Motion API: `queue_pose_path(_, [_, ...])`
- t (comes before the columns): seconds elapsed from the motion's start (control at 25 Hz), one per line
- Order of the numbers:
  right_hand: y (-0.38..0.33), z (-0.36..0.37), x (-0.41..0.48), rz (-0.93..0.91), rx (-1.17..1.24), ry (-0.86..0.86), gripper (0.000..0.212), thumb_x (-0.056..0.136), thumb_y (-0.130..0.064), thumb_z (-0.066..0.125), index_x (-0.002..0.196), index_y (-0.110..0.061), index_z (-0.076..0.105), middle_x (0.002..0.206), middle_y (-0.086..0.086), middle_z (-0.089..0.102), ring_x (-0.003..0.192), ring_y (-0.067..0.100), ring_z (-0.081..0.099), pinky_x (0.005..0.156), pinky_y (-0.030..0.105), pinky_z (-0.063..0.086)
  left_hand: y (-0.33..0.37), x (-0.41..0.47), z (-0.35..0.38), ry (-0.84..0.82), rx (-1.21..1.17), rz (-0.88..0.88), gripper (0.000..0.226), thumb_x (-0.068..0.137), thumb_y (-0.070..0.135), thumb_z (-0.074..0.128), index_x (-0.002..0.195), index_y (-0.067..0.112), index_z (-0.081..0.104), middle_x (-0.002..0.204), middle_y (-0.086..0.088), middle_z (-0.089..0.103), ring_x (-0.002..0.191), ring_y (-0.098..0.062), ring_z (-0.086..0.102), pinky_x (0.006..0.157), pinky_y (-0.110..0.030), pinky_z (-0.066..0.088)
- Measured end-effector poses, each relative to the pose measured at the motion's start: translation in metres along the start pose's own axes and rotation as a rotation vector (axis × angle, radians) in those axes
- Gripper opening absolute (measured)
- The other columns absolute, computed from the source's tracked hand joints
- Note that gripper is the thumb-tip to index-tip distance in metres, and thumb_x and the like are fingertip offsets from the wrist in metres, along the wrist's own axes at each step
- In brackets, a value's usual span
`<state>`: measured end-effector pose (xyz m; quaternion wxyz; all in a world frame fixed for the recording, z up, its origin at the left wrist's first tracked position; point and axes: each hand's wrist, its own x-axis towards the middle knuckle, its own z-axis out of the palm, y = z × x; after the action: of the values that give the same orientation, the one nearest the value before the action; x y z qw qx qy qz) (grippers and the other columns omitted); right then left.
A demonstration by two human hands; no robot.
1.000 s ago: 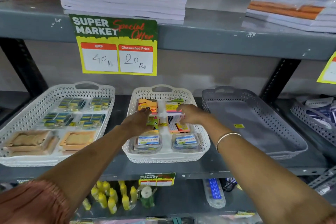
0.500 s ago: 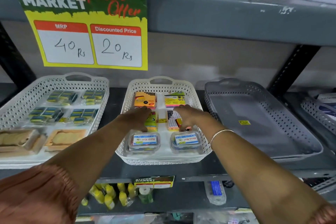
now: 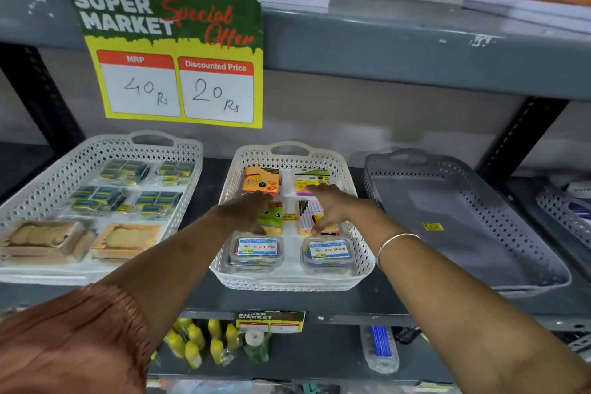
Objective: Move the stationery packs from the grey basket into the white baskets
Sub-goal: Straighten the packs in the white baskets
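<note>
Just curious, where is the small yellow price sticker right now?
In the head view it lies on the floor of the grey basket, on the right, beside the middle white basket: the yellow sticker.

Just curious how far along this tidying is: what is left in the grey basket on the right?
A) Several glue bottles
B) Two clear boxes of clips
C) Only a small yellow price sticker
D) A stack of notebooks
C: the grey basket shows a bare floor with only a small yellow sticker on it, while both hands work over the middle white basket.
</note>
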<state>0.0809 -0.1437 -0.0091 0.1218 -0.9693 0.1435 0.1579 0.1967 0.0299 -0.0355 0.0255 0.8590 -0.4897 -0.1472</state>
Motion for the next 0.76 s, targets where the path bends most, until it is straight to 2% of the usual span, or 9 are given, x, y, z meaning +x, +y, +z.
queue_pose_path(0.08, [-0.014, -0.013, -0.005, -0.038, 0.013, 0.055, 0.107, 0.073, -0.028, 0.080, 0.154, -0.013, 0.011, 0.160, 0.013, 0.018, 0.148, 0.030, 0.014, 0.118, 0.041, 0.025, 0.001, -0.018, -0.010, 0.046, -0.068, -0.049, 0.084, 0.079, 0.031, 0.072, 0.145, 0.012, 0.024, 0.150, -0.013, 0.031, 0.135, -0.032, 0.035, 0.110, -0.044, 0.034])
queue_pose_path(0.16, [-0.036, -0.026, -0.007, -0.089, 0.009, 0.131, 0.101, 0.076, -0.027, 0.077, 0.153, -0.013, 0.013, 0.159, 0.015, 0.021, 0.146, 0.031, 0.019, 0.115, 0.038, 0.027, -0.002, -0.037, -0.025, 0.170, -0.093, -0.082, 0.076, 0.083, 0.031, 0.067, 0.144, 0.011, 0.026, 0.152, -0.012, 0.029, 0.134, -0.033, 0.038, 0.107, -0.044, 0.038])
queue_pose_path(0.28, [-0.090, -0.038, -0.007, -0.168, 0.027, 0.251, 0.086, 0.082, -0.027, 0.070, 0.151, -0.013, 0.021, 0.153, 0.017, 0.030, 0.141, 0.031, 0.028, 0.111, 0.038, 0.032, -0.028, -0.076, -0.051, 0.422, -0.083, -0.126, 0.059, 0.086, 0.026, 0.062, 0.138, 0.010, 0.037, 0.144, -0.013, 0.040, 0.128, -0.032, 0.044, 0.102, -0.042, 0.042])
queue_pose_path(0.36, [-0.133, -0.039, 0.000, -0.220, 0.062, 0.299, 0.078, 0.084, -0.027, 0.067, 0.149, -0.011, 0.027, 0.148, 0.016, 0.037, 0.137, 0.031, 0.035, 0.110, 0.038, 0.036, -0.062, -0.105, -0.065, 0.472, -0.064, -0.184, 0.056, 0.086, 0.024, 0.062, 0.135, 0.009, 0.041, 0.141, -0.014, 0.043, 0.128, -0.031, 0.044, 0.104, -0.039, 0.040])
queue_pose_path(0.48, [-0.202, -0.027, 0.008, -0.302, 0.045, 0.287, 0.073, 0.082, -0.031, 0.070, 0.143, -0.008, 0.037, 0.145, 0.016, 0.044, 0.132, 0.030, 0.044, 0.106, 0.033, 0.039, -0.129, -0.149, -0.069, 0.325, -0.013, -0.287, 0.048, 0.088, 0.018, 0.059, 0.131, 0.004, 0.046, 0.138, -0.017, 0.048, 0.126, -0.031, 0.046, 0.103, -0.034, 0.037])
queue_pose_path(0.56, [-0.246, -0.008, 0.012, -0.295, 0.024, 0.182, 0.073, 0.081, -0.029, 0.072, 0.142, -0.007, 0.040, 0.144, 0.015, 0.048, 0.131, 0.029, 0.047, 0.103, 0.030, 0.039, -0.169, -0.171, -0.063, 0.164, 0.007, -0.310, 0.042, 0.089, 0.019, 0.056, 0.127, 0.003, 0.049, 0.135, -0.015, 0.051, 0.126, -0.030, 0.047, 0.103, -0.032, 0.035])
queue_pose_path(0.68, [-0.298, 0.030, 0.023, -0.241, -0.047, 0.026, 0.079, 0.074, -0.032, 0.078, 0.141, -0.009, 0.041, 0.141, 0.015, 0.050, 0.127, 0.033, 0.050, 0.103, 0.035, 0.043, -0.221, -0.198, -0.049, -0.092, -0.137, -0.344, 0.063, 0.087, 0.025, 0.061, 0.140, 0.010, 0.032, 0.148, -0.009, 0.036, 0.136, -0.026, 0.035, 0.111, -0.033, 0.031])
queue_pose_path(0.76, [-0.316, 0.046, 0.026, -0.217, -0.082, 0.022, 0.069, 0.079, -0.029, 0.073, 0.138, -0.009, 0.042, 0.136, 0.016, 0.052, 0.122, 0.036, 0.052, 0.098, 0.039, 0.047, -0.243, -0.207, -0.038, -0.169, -0.067, -0.297, 0.076, 0.082, 0.030, 0.068, 0.144, 0.014, 0.026, 0.151, -0.008, 0.031, 0.137, -0.026, 0.033, 0.113, -0.038, 0.030])
